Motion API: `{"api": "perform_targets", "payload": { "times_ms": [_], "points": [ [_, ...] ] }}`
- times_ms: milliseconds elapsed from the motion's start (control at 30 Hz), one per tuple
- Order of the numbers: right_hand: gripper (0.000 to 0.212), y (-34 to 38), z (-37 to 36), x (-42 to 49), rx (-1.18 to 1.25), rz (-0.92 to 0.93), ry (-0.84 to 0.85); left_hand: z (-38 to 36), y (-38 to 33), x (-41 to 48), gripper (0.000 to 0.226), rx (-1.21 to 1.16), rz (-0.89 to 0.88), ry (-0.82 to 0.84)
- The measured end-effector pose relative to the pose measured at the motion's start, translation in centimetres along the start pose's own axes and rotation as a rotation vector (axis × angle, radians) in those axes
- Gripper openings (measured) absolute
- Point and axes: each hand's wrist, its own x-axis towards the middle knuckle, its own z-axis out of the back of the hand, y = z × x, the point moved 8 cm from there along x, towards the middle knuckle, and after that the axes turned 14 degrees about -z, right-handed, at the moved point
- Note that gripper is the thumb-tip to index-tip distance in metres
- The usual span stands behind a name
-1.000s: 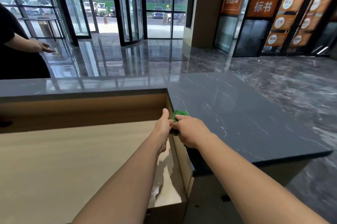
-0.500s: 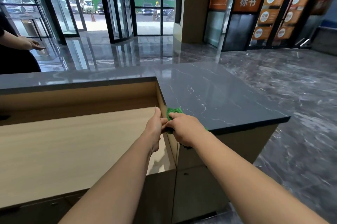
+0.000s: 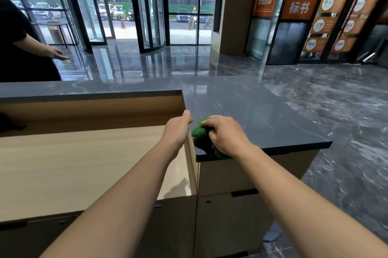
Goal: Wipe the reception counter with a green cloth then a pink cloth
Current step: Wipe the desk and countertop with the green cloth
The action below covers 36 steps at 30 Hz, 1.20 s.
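The reception counter [image 3: 252, 111] has a dark marble top with a lower wooden desk [image 3: 84, 163] on its left. A crumpled green cloth [image 3: 200, 135] lies on the marble at its near left corner and hangs slightly over the front edge. My right hand [image 3: 227, 137] lies over the cloth, fingers curled into it, pressing it onto the marble. My left hand [image 3: 177, 129] is curled against the counter's left edge just beside the cloth, thumb on top of the edge; its fingers are hidden. I see no pink cloth.
A person in black [image 3: 19, 48] stands at the far left beyond the raised ledge [image 3: 90, 87], one hand out. Polished stone floor [image 3: 346, 100] surrounds the counter. A small bluish object [image 3: 273, 234] lies on the floor by the counter base. Glass doors are straight ahead.
My right hand has dragged the green cloth nearer to the counter's front corner. My left thumb, which met the cloth before, now sits on the counter edge beside it.
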Motion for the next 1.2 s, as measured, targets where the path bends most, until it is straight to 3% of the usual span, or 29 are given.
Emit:
{"api": "perform_targets", "payload": {
  "times_ms": [133,333,467,533,833,1200],
  "points": [
    [0.038,-0.6,-2.5,-0.5,-0.031,-0.005,0.068,-0.6,0.0,0.7,0.032,0.270,-0.129,0.071],
    [0.070,-0.9,-5.0,-1.4,0.077,0.059,0.365,-2.2,0.8,-1.3,0.068,0.535,-0.149,0.318],
    [0.079,-2.4,-5.2,-0.9,-0.101,0.244,0.264,-4.1,-1.0,-2.9,0.080,0.996,-0.292,0.416],
    [0.082,-3.0,-5.2,-0.8,-0.163,0.295,0.211,-4.9,-0.8,-2.9,0.084,1.099,-0.311,0.405],
    [0.071,-9.3,-2.2,-0.5,-0.188,0.322,0.181,-11.7,-1.5,-2.4,0.074,1.215,-0.423,0.309],
    [0.066,-23.4,3.8,0.4,-0.242,0.118,0.190,-26.9,-4.0,-0.3,0.056,1.241,-0.515,0.393]
  ]
}}
